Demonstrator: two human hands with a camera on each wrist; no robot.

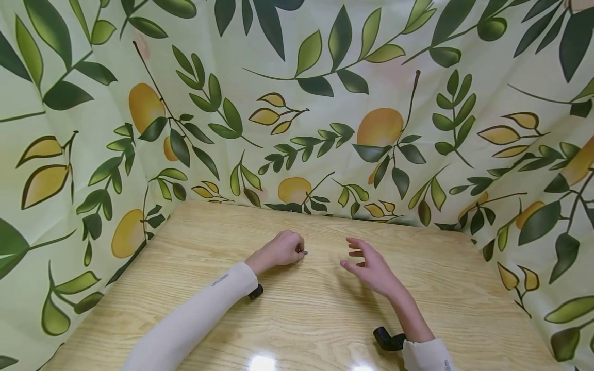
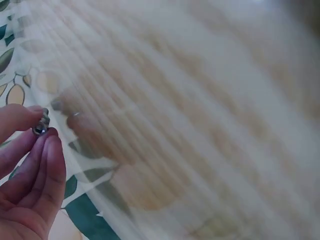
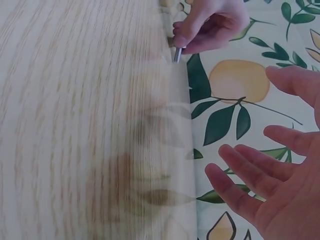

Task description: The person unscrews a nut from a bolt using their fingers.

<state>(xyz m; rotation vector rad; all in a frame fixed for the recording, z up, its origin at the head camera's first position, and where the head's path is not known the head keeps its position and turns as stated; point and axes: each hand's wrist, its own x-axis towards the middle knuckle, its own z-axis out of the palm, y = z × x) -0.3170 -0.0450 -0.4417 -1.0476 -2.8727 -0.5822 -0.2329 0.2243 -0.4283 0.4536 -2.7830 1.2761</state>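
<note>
Between the thumb and fingers of the left hand [image 1: 284, 248] is a small silvery metal cylinder [image 2: 41, 127]. One end of it faces the left wrist camera and looks round with a dark hollow. In the right wrist view the same metal cylinder [image 3: 178, 54] pokes out past the thumb, over the table's far part; its exact kind I cannot tell. To the right, apart from it, the right hand [image 1: 371, 265] hovers above the table with spread, slightly bent fingers and holds nothing. Its palm side shows in the right wrist view.
A light wood-grain table [image 1: 306, 314] lies under both hands, with glare spots at its near edge. Cloth [image 1: 325, 98] printed with leaves and orange fruit hangs behind and on both sides. Black wrist devices [image 1: 387, 340] sit below each forearm.
</note>
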